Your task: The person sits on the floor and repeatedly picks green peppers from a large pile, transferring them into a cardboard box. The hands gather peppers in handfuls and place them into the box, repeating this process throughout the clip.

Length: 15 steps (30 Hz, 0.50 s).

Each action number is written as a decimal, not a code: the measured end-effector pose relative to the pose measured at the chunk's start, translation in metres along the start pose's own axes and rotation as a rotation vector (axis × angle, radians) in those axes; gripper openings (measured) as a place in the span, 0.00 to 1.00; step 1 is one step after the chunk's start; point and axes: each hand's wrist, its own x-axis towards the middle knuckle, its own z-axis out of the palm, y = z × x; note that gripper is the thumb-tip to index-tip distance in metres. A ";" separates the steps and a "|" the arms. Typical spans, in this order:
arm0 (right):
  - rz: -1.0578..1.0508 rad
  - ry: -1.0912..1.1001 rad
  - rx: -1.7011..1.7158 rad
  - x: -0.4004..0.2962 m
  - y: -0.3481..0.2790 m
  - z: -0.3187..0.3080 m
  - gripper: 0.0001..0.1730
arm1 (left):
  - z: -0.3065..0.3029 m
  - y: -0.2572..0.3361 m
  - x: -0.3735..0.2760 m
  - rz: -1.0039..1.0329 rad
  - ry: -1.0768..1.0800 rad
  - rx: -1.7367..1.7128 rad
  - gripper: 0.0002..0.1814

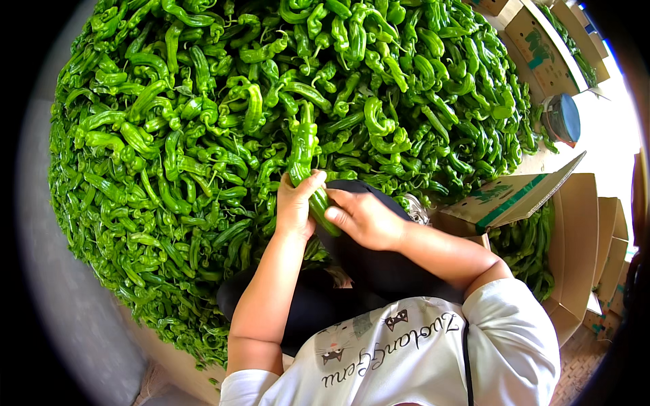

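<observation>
Long green peppers lie in a large heap [203, 137] in front of me and to the left. My left hand [298, 205] is closed around a long green pepper [303, 147], its stem end pointing away from me over the heap. More than one pepper may be in that grip; the overlap hides this. My right hand [363, 215] is beside the lower end of the held pepper, thumb and fingers close to it. Whether the right fingers grip it cannot be made out. Both hands are above my dark-trousered legs.
An open cardboard box [574, 238] holding green peppers stands close on my right, one flap raised. Farther up on the right are a printed cardboard box [541, 48] and a round container with a bluish top [563, 117]. A grey wall [66, 213] borders the heap's left side.
</observation>
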 end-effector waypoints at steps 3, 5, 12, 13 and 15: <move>0.330 0.326 -0.127 0.023 0.051 -0.033 0.18 | -0.016 0.014 -0.002 -0.064 0.019 -0.136 0.12; 0.260 0.617 -0.541 0.033 0.183 -0.078 0.18 | -0.011 0.027 -0.006 0.019 0.052 -0.151 0.20; 0.994 0.529 -0.891 0.010 0.278 -0.134 0.29 | -0.027 0.025 -0.005 -0.144 -0.111 -0.314 0.24; 0.953 0.497 -0.949 0.007 0.274 -0.131 0.30 | -0.029 0.025 -0.004 -0.168 -0.144 -0.330 0.24; 0.823 0.508 -0.998 -0.004 0.278 -0.138 0.33 | -0.026 0.027 0.000 -0.131 -0.167 -0.310 0.24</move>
